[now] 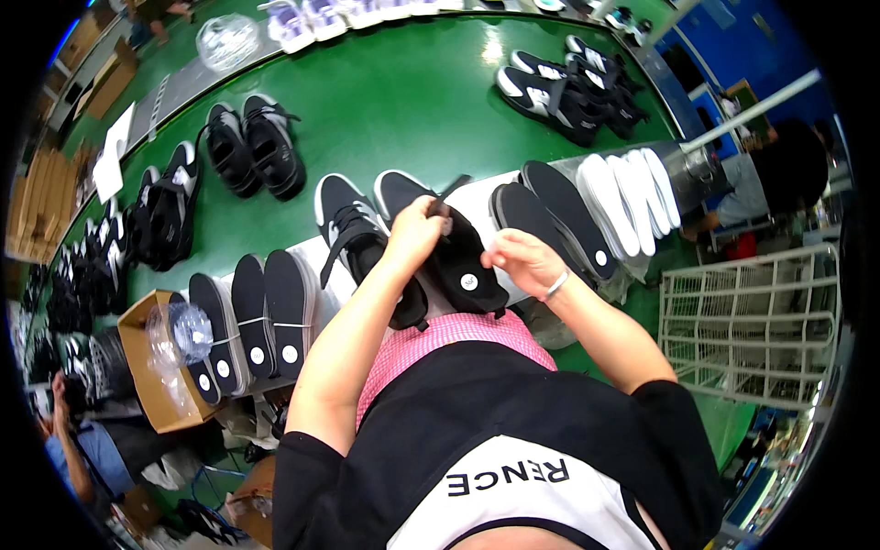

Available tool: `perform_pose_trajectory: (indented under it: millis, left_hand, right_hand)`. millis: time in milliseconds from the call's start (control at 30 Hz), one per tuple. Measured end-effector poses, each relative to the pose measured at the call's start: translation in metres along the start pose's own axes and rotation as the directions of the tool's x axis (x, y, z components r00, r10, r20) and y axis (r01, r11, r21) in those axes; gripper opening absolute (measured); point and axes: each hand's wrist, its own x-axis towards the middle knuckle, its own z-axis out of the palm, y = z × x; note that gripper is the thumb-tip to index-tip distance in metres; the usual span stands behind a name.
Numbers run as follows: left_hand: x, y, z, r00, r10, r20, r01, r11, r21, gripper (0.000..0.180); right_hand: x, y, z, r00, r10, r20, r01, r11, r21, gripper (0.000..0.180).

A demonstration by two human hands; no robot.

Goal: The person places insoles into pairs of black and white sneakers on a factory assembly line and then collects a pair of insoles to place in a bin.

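Note:
A pair of black shoes with pale grey toe rims lies before me, toes pointing away. On the right shoe (463, 261), a round white sticker shows inside the heel. My left hand (417, 234) is closed on this shoe's black strap (453, 189), whose end sticks up past the fingers. Just right of the shoe's opening, my right hand (529, 264) has its fingers curled together; what they pinch, if anything, cannot be made out. The left shoe (353, 225) lies beside it, its strap hanging to the left, partly behind my left forearm.
Black insoles (266, 316) lie left, some banded together, beside a cardboard box (151, 367) holding clear plastic. More dark insoles (555, 220) and white insoles (614, 206) lie right. Other shoes (252, 147) stand on the green belt (394, 101). A white wire rack (747, 321) and co-workers flank me.

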Motion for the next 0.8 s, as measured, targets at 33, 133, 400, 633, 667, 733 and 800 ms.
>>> perform_pose_trajectory:
  millis: [33, 133, 400, 633, 667, 733, 800]
  left_hand:
    - [0.002, -0.007, -0.001, 1.0, 0.015, 0.009, -0.016, 0.992, 0.121, 0.031]
    - [-0.042, 0.051, 0.001, 0.888, 0.421, -0.185, -0.304, 0.84, 0.449, 0.055]
    - [-0.101, 0.05, -0.049, 0.837, 0.51, -0.197, -0.415, 0.828, 0.378, 0.012]
    - [-0.219, 0.026, -0.27, 0.33, 0.382, -0.863, 0.792, 0.385, 0.474, 0.028]
    - [-0.219, 0.014, -0.27, 0.302, 0.614, -0.729, 0.852, 0.169, 0.495, 0.032]
    - [-0.199, 0.013, -0.249, 0.312, 0.778, -0.545, 0.748, 0.152, 0.646, 0.042]
    - [-0.174, 0.025, -0.195, 0.462, 0.509, -0.726, 0.267, 0.701, 0.662, 0.053]
  right_hand:
    - [-0.002, -0.002, -0.002, 0.997, 0.009, -0.079, -0.011, 1.0, -0.021, 0.017]
    - [-0.015, -0.005, 0.017, 0.934, -0.199, -0.297, 0.012, 0.847, -0.531, 0.013]
    - [-0.018, 0.009, 0.032, 0.975, -0.207, -0.075, 0.125, 0.8, -0.587, 0.02]
    - [0.0, 0.038, -0.001, 0.933, 0.03, -0.36, -0.276, 0.704, -0.655, 0.043]
    - [0.005, 0.04, -0.006, 0.937, 0.065, -0.342, -0.275, 0.742, -0.611, 0.046]
    - [0.017, 0.04, -0.008, 0.942, 0.07, -0.328, -0.262, 0.764, -0.589, 0.047]
    - [0.032, 0.061, -0.013, 0.955, 0.013, -0.297, -0.227, 0.678, -0.699, 0.044]
